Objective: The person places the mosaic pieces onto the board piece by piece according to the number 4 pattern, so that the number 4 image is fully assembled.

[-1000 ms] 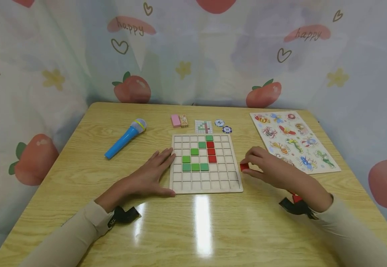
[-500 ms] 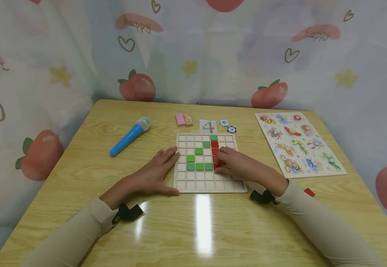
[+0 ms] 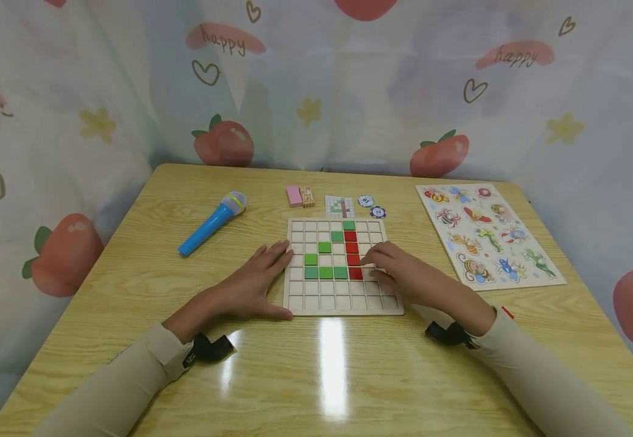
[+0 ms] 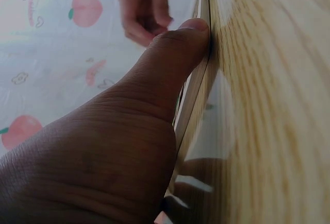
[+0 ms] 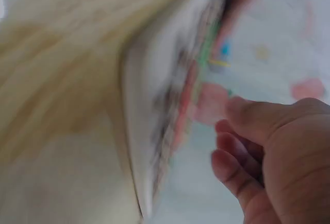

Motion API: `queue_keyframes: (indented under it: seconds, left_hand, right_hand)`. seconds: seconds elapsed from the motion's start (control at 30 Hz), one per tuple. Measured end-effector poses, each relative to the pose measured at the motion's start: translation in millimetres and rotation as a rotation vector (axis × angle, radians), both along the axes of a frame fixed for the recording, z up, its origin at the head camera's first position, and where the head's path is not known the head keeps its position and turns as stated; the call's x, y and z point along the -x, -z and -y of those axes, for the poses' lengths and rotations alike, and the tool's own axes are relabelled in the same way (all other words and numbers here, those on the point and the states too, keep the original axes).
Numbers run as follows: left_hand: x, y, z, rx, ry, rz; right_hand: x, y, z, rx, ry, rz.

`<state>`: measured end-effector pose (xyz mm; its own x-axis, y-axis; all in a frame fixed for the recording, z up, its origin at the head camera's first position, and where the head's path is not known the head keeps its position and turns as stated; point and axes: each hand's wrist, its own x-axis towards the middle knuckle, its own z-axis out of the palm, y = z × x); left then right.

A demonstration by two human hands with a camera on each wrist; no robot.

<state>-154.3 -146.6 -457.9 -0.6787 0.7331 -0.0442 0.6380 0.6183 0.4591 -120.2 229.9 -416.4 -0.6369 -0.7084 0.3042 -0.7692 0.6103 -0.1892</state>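
A wooden grid board [image 3: 327, 302] lies flat on the table in the head view. Green tiles [image 3: 325, 273] sit in several of its cells, and several red tiles [image 3: 355, 273] form a column beside them. Against the board's left edge rests my left hand [image 3: 250, 285], fingers spread and thumb at the near corner; the left wrist view shows that thumb [image 4: 175, 54] along the board's side. My right hand [image 3: 411, 276] hovers over the board's right part, just right of the lowest red tile. Nothing shows between its thumb and fingers in the blurred right wrist view.
Behind the board lie a small pattern card [image 3: 340, 206], two poker chips [image 3: 366, 201], and a pink block [image 3: 294, 196]. A toy microphone [image 3: 212, 224] is at left, an insect puzzle [image 3: 491, 237] at right. One red tile [image 3: 507, 312] is partly hidden by my right sleeve.
My right hand brought a red tile from the table at right to the board, at the bottom of the red column. It has let go and drawn slightly right. My left hand stayed put.
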Motion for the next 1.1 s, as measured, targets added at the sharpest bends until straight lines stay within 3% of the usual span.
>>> queue_keyframes:
  seconds: [0.23,0.43,0.53,0.6,0.73,1.1]
  left_hand:
    - [-1.9,1.6,-1,0.008,-0.006,-0.008]
    - [-2.3,1.9,-1,0.013,-0.005,-0.011]
    - [-1.9,1.2,-2,0.015,-0.009,-0.012]
    - [-2.0,0.8,-2,0.015,-0.017,-0.009]
    - [-3.5,-0.2,1,0.012,-0.029,0.002]
    - [-4.4,-1.5,0,-0.01,-0.016,0.012]
  right_hand:
    - [-55.2,-20.5,-83,0.227,0.155,-0.09]
    - [-112.4,4.9,-152,0.258,0.456,-0.078]
    - [-130.2,19.1,-174,0.26,0.582,-0.025]
    - [-137.9,26.0,-184,0.259,0.632,0.048]
    - [-141.9,34.5,-190,0.224,0.653,0.14]
    - [-139.4,36.9,-181,0.137,0.709,0.118]
